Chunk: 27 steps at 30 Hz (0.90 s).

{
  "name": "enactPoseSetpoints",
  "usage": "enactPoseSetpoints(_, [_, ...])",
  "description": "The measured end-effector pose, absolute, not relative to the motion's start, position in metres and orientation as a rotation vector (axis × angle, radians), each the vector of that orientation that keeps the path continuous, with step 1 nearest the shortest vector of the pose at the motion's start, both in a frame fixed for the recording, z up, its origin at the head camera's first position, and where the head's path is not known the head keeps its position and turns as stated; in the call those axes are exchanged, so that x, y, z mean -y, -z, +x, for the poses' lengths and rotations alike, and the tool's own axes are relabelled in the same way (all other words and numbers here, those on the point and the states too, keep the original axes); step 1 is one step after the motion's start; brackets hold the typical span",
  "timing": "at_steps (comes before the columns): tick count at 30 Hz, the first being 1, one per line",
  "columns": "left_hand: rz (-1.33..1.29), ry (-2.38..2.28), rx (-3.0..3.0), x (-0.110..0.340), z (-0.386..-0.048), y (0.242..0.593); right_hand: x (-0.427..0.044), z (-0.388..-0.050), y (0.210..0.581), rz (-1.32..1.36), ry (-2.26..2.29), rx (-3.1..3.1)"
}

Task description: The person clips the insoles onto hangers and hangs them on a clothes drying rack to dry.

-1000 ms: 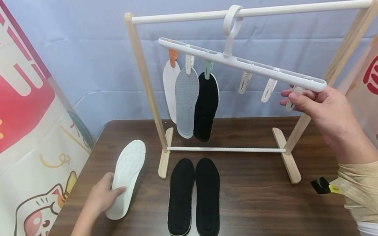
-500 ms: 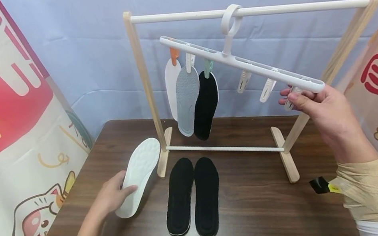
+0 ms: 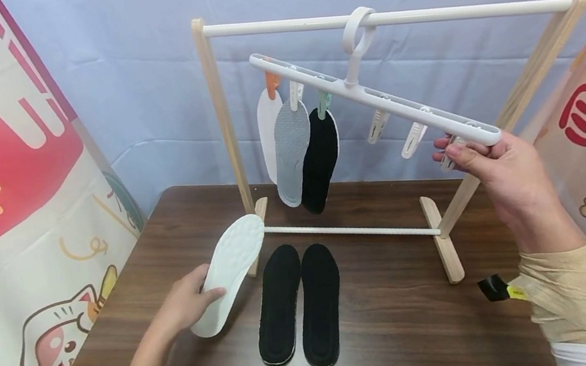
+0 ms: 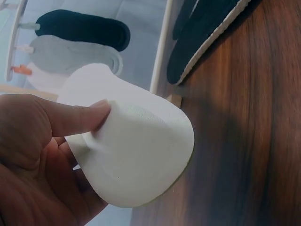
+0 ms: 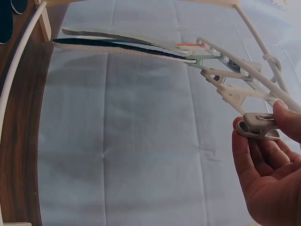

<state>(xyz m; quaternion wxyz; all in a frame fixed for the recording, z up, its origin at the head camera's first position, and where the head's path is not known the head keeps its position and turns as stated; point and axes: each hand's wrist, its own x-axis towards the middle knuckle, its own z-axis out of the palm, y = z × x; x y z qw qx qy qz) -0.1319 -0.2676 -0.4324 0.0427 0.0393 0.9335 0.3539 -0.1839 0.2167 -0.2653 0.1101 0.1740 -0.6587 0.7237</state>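
My left hand [image 3: 188, 298] pinches a white insole [image 3: 234, 247] by its heel end, thumb on top; its toe end points toward the rack's left foot. In the left wrist view the insole [image 4: 146, 155] is held over the table. At the low right end of a tilted white clip hanger [image 3: 406, 106], my right hand [image 3: 521, 188] grips the last clip. The right wrist view shows that clip [image 5: 258, 123] between thumb and fingers. From the hanger's left half hang a white insole [image 3: 271, 136], a grey insole [image 3: 292, 158] and a black insole [image 3: 320, 157].
The hanger's hook [image 3: 358, 30] loops over the top rail [image 3: 438, 12] of a wooden rack. Two black insoles [image 3: 279, 307] lie side by side on the brown table [image 3: 402, 318]. Two more clips [image 3: 414, 140] hang with nothing in them. Printed cloths flank both sides.
My left hand has moved to the right with the white insole, whose toe end now overlaps the rack's left foot. The right hand stays at the hanger's end; the hanger has shifted only slightly.
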Motion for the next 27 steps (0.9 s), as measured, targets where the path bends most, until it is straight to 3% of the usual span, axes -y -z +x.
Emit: enactPoseSetpoints(27, [0.246,-1.052,-2.876,0.221,-0.141,0.428,-0.215,-0.185,0.267,0.492,-2.131,1.904])
